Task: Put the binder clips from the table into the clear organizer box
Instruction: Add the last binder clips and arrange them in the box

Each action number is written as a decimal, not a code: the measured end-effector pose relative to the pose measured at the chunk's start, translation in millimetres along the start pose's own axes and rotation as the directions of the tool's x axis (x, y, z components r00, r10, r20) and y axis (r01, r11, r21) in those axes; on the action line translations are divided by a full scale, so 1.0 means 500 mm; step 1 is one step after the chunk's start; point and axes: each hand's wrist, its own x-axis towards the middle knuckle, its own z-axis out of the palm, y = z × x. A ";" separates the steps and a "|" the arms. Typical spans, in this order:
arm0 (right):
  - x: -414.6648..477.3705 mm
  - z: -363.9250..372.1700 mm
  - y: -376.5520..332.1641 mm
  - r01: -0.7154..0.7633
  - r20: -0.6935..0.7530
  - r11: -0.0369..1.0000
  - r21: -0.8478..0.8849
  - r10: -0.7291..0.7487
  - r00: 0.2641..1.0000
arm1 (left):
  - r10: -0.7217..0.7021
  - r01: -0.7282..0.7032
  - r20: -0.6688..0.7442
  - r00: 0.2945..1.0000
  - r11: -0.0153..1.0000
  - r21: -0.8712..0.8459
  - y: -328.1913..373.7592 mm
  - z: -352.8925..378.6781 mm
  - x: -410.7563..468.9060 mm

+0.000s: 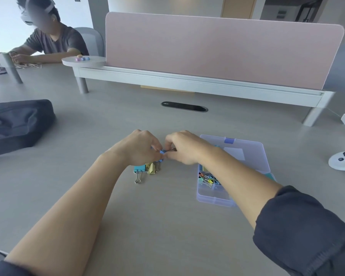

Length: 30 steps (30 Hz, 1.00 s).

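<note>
A blue binder clip (162, 152) is pinched between my left hand (140, 149) and my right hand (184, 149) just above the table. Below my left hand lies a small pile of clips: a teal binder clip (139, 168) with its wire handle toward me, and a yellow binder clip (152, 168). The clear organizer box (213, 196) stands open to the right, its lid (245, 152) folded back. Several small coloured clips (207, 179) fill its compartments. My right forearm crosses over the box and hides part of it.
A dark bag (18, 124) lies at the left. A pink divider screen (217, 48) on a white shelf spans the back. A cable slot (184, 106) sits mid-table. A white controller (343, 161) rests at the right edge. Another person (48, 40) sits at the far left.
</note>
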 end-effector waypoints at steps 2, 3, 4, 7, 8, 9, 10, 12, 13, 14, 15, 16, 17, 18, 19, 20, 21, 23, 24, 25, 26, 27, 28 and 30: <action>-0.008 -0.009 0.002 0.011 0.021 0.999 0.049 -0.012 1.000 | -0.002 0.002 0.018 1.000 1.000 0.003 -0.002 0.001 0.000; -0.011 -0.013 0.004 0.012 0.027 0.998 0.067 -0.014 1.000 | -0.009 0.008 0.020 1.000 1.000 0.004 -0.002 0.001 0.000; -0.014 -0.015 0.006 0.012 0.032 0.997 0.075 -0.014 0.999 | -0.018 0.018 0.017 1.000 1.000 0.006 -0.003 0.002 0.000; -0.019 -0.011 0.014 0.017 0.013 0.998 0.063 -0.018 1.000 | -0.028 0.028 -0.004 1.000 1.000 0.004 0.001 0.003 -0.001; -0.019 -0.008 0.015 0.023 -0.005 0.998 0.050 -0.023 1.000 | -0.025 0.025 -0.011 1.000 1.000 0.015 0.005 0.004 -0.001; -0.018 -0.006 0.016 0.031 -0.020 0.999 0.039 -0.031 0.999 | -0.021 0.022 -0.019 1.000 0.999 0.032 0.009 0.006 -0.001; -0.017 -0.005 0.017 0.037 -0.027 0.999 0.032 -0.037 0.999 | -0.017 0.019 -0.028 0.999 0.998 0.054 0.012 0.008 0.000; -0.015 -0.004 0.015 0.037 -0.015 0.999 0.013 -0.037 0.999 | 0.000 0.005 -0.050 0.999 0.994 0.112 0.019 0.014 0.001; -0.015 -0.005 0.012 0.037 -0.006 0.999 -0.003 -0.037 0.999 | 0.013 -0.004 -0.059 0.998 0.990 0.142 0.020 0.016 0.001; -0.016 -0.006 0.011 0.036 -0.001 0.999 -0.013 -0.036 0.999 | 0.024 -0.012 -0.066 0.998 0.987 0.163 0.021 0.015 0.000; -0.017 -0.009 0.011 0.038 -0.002 0.999 -0.014 -0.038 0.999 | 0.032 -0.019 -0.077 0.996 0.985 0.170 0.022 0.013 -0.001; -0.019 -0.014 0.012 0.044 -0.011 0.999 -0.007 -0.044 0.999 | 0.041 -0.025 -0.096 0.995 0.987 0.157 0.023 0.008 -0.004; -0.024 -0.022 0.013 0.056 -0.026 0.998 0.005 -0.056 0.998 | 0.046 -0.032 -0.119 0.992 0.992 0.119 0.025 0.002 -0.007; -0.032 -0.033 0.015 0.076 -0.046 0.997 0.020 -0.075 0.996 | 0.052 -0.044 -0.146 0.988 0.997 0.058 0.029 -0.005 -0.010; -0.042 -0.043 0.018 0.103 -0.073 0.994 0.038 -0.101 0.992 | 0.056 -0.060 -0.170 0.984 0.998 -0.018 0.035 -0.011 -0.016; -0.055 -0.052 0.022 0.140 -0.114 0.988 0.058 -0.133 0.985 | 0.062 -0.079 -0.184 0.981 0.993 -0.090 0.043 -0.018 -0.022; -0.073 -0.060 0.026 0.181 -0.167 0.980 0.083 -0.166 0.972 | 0.070 -0.098 -0.183 0.981 0.984 -0.147 0.053 -0.023 -0.028; -0.120 -0.067 0.035 0.261 -0.284 0.956 0.133 -0.215 0.934 | 0.109 -0.140 -0.141 0.984 0.962 -0.233 0.072 -0.028 -0.039; -0.148 -0.067 0.042 0.294 -0.335 0.945 0.146 -0.232 0.913 | 0.139 -0.165 -0.116 0.984 0.950 -0.266 0.084 -0.028 -0.045; -0.178 -0.065 0.048 0.319 -0.374 0.935 0.153 -0.244 0.895 | 0.171 -0.191 -0.092 0.981 0.941 -0.281 0.094 -0.027 -0.051; -0.205 -0.059 0.056 0.333 -0.401 0.929 0.160 -0.247 0.882 | 0.203 -0.215 -0.071 0.977 0.936 -0.278 0.107 -0.025 -0.058; -0.229 -0.052 0.064 0.338 -0.416 0.926 0.169 -0.243 0.876 | 0.231 -0.237 -0.053 0.972 0.936 -0.259 0.117 -0.022 -0.064; -0.250 -0.043 0.071 0.336 -0.425 0.924 0.180 -0.235 0.874 | 0.256 -0.257 -0.033 0.966 0.938 -0.232 0.129 -0.018 -0.072; -0.282 -0.022 0.082 0.327 -0.425 0.926 0.187 -0.224 0.877 | 0.312 -0.306 0.013 0.950 0.937 -0.168 0.146 -0.006 -0.083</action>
